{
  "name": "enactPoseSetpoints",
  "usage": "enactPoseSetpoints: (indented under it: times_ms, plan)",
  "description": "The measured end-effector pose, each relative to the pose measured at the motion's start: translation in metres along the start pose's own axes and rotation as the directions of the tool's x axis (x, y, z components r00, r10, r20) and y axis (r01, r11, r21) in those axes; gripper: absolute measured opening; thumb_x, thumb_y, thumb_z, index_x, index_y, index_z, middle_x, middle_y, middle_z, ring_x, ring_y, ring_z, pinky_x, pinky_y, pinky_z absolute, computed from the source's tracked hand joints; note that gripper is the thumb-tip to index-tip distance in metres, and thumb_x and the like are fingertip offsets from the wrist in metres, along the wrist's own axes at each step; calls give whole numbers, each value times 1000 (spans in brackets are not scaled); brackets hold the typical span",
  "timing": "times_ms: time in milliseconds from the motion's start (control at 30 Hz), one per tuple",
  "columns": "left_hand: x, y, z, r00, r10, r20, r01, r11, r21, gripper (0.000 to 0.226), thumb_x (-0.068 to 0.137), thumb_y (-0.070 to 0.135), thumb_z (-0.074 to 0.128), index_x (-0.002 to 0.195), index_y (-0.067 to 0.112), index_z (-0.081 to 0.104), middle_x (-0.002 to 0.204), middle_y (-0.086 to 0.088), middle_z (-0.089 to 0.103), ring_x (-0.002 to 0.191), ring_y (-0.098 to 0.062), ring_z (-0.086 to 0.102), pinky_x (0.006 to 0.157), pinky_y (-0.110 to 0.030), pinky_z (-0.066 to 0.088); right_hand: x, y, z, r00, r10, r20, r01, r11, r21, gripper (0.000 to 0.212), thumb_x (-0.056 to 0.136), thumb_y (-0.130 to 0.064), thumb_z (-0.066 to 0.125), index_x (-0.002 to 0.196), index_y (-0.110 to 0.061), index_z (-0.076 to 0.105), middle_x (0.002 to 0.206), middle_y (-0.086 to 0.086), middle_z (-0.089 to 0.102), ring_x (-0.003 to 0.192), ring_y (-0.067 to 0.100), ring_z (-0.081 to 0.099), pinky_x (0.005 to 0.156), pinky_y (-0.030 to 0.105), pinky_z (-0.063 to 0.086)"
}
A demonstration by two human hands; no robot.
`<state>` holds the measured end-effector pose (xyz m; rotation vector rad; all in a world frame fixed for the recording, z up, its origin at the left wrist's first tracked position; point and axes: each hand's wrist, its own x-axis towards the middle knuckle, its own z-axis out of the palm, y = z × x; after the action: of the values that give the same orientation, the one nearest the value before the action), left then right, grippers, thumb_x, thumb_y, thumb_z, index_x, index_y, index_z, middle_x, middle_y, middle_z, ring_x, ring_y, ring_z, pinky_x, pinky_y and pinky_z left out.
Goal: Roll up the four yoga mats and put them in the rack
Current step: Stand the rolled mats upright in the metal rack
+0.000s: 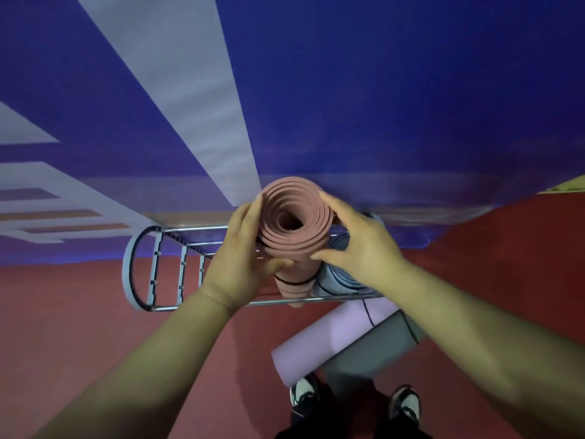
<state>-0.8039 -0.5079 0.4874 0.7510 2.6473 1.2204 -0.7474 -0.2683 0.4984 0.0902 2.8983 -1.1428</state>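
Near rack (128,267): lilac mat (329,337), grey mat (373,350).

Both bare forearms reach into view, the left from 7 o'clock and the right from 4 o'clock, and the hands meet near the middle. The left hand (243,258) cups the 9 o'clock side of the rolled pink mat (294,217), with its fingers laid up along the roll and its thumb curled in at 6 o'clock. The right hand (364,248) grips the 3 o'clock side, fingers wrapped over the rim at 1 o'clock and thumb pressing at 5 o'clock. Both wrists bend slightly inward. At 6 o'clock, two feet in dark-and-white shoes (304,391) stand apart.
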Motion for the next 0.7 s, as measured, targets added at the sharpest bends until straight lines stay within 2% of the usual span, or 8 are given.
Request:
enactPoseSetpoints:
  times_ms: [100, 133, 233, 367, 433, 533, 600, 700]
  plan:
    - [-3, 4, -3, 1000, -17, 10, 17, 1000, 2, 116, 68, 25, 94, 160, 13, 24, 151, -2, 36, 137, -5, 38, 110, -6, 27, -2, -2, -1, 1000, -8, 24, 8, 1000, 17, 106, 70, -41, 91, 157, -40, 29, 147, -7, 55, 126, 16, 56, 101, 27, 46]
    - [-4, 5, -4, 1000, -21, 10, 21, 1000, 7, 116, 68, 26, 94, 160, 14, 23, 151, -1, 36, 136, -5, 38, 110, -6, 27, -2, -2, 0, 1000, -9, 25, 9, 1000, 20, 106, 70, -41, 91, 157, -40, 29, 149, -7, 54, 128, 16, 55, 103, 26, 45]
    - [-5, 9, -6, 1000, -16, 2, 16, 1000, 9, 113, 70, 34, 91, 159, 12, 24, 150, -3, 37, 136, -7, 38, 111, -7, 27, -4, -2, -1, 1000, -29, 6, 29, 999, 22, 105, 69, -37, 92, 156, -36, 33, 146, -4, 57, 124, 9, 47, 96, 5, 30]
    - [-5, 14, -10, 1000, 23, -21, -23, 1000, 8, 108, 73, 48, 80, 159, 10, 26, 147, 1, 36, 137, -7, 38, 112, -11, 29, -3, -2, -3, 998, -57, -21, 57, 998, 29, 104, 68, -37, 93, 156, -33, 35, 145, -2, 58, 124, 11, 48, 96, 1, 26]
    - [-3, 14, -9, 999, 16, -36, -15, 1000, 15, 111, 71, 41, 87, 158, 10, 27, 146, 3, 37, 135, -5, 39, 110, -9, 29, -1, -2, -3, 998, -53, -18, 53, 998, 34, 105, 70, -40, 92, 156, -35, 33, 147, -3, 56, 127, 13, 50, 99, 7, 31]
    - [-4, 8, -4, 999, -25, -23, 25, 999, 30, 117, 64, 32, 94, 158, 13, 27, 145, -1, 39, 132, -12, 44, 105, -7, 33, 0, 2, 1, 999, -28, 24, 27, 999, 35, 104, 71, -44, 89, 157, -38, 30, 150, -4, 53, 132, 18, 52, 106, 29, 44]
    - [-7, -1, 4, 999, -40, -9, 40, 999, 24, 118, 62, 27, 96, 158, 14, 28, 144, 0, 39, 132, -13, 44, 104, -3, 28, -2, 8, 8, 998, -22, 51, 22, 1000, 19, 105, 71, -45, 89, 156, -40, 28, 149, -2, 54, 132, 22, 54, 105, 38, 49]
    - [-16, -13, 20, 995, -98, 10, 98, 995, 2, 118, 61, 23, 97, 158, 18, 29, 144, 6, 37, 132, -10, 42, 102, 1, 25, -4, 20, 24, 998, -13, 67, 16, 999, -38, 104, 68, -45, 90, 156, -34, 34, 139, 5, 62, 124, 27, 58, 102, 41, 49]
